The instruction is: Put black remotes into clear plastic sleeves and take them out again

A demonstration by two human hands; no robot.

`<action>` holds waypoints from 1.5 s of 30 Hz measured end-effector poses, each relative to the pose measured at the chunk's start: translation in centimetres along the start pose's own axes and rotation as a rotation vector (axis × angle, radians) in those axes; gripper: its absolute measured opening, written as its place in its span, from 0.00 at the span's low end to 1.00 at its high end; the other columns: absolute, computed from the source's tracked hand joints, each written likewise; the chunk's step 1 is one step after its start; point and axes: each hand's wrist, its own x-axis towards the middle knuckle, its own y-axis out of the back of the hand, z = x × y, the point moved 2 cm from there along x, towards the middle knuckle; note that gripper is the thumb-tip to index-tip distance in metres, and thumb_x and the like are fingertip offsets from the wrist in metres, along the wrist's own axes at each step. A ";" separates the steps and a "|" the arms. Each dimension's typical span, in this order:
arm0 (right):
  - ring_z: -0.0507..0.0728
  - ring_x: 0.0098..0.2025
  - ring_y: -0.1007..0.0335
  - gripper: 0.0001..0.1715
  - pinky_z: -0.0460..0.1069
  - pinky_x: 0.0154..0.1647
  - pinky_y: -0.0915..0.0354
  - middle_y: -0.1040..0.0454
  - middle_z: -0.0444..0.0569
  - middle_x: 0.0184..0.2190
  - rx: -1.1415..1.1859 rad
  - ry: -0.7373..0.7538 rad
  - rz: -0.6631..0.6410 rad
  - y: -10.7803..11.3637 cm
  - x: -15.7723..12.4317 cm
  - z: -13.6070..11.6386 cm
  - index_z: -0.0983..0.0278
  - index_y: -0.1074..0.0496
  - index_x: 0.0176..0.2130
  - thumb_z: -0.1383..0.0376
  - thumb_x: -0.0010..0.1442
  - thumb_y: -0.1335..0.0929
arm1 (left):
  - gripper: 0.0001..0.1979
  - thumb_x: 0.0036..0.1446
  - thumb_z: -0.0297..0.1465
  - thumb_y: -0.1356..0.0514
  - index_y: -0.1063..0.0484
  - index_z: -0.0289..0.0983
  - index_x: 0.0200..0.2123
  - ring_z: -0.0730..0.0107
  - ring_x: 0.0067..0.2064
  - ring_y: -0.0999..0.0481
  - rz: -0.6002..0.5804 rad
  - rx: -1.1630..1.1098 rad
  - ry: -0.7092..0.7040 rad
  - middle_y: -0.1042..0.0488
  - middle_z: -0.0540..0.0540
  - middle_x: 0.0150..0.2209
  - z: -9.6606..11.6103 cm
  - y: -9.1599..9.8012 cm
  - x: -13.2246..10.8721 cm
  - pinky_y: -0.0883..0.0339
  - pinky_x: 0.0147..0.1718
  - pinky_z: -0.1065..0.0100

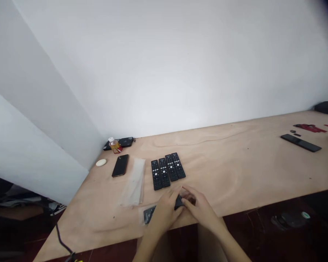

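Fingers [171,199] around a black remote [178,203]

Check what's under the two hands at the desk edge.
Probably a black remote in a clear plastic sleeve: its end shows past the left hand, and a dark part shows by the right hand. The hands cover the rest, including any buttons.
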 end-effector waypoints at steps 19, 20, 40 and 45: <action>0.61 0.41 0.21 0.43 0.58 0.49 0.26 0.18 0.48 0.40 0.192 -0.186 0.026 4.3 -1.8 -0.9 0.59 0.29 0.68 0.48 0.61 0.21 | 0.31 0.56 0.25 0.26 0.25 0.47 0.61 0.48 0.61 0.22 -0.018 0.025 0.006 0.21 0.43 0.59 -0.8 1.7 -1.6 0.26 0.61 0.48; 0.62 0.44 0.20 0.43 0.58 0.52 0.26 0.17 0.49 0.42 0.228 -0.194 0.037 4.4 -1.9 -1.1 0.59 0.28 0.68 0.48 0.61 0.20 | 0.31 0.56 0.25 0.26 0.25 0.47 0.62 0.48 0.61 0.22 -0.022 0.015 0.011 0.21 0.43 0.60 -0.9 1.7 -1.7 0.26 0.62 0.48; 0.65 0.64 0.29 0.22 0.63 0.69 0.33 0.22 0.51 0.62 -0.306 0.186 -0.268 -1.0 -4.5 -5.5 0.50 0.20 0.61 0.66 0.72 0.30 | 0.16 0.73 0.28 0.41 0.20 0.47 0.58 0.53 0.52 0.23 0.090 0.342 -0.100 0.23 0.39 0.50 -0.8 3.9 -5.4 0.21 0.51 0.52; 0.64 0.61 0.28 0.24 0.60 0.66 0.32 0.20 0.48 0.59 -0.400 0.179 -0.380 -3.8 -4.6 -6.3 0.48 0.23 0.64 0.66 0.73 0.29 | 0.18 0.74 0.27 0.46 0.21 0.42 0.59 0.50 0.60 0.20 0.307 0.284 0.053 0.24 0.34 0.59 -2.2 2.7 -8.3 0.19 0.55 0.50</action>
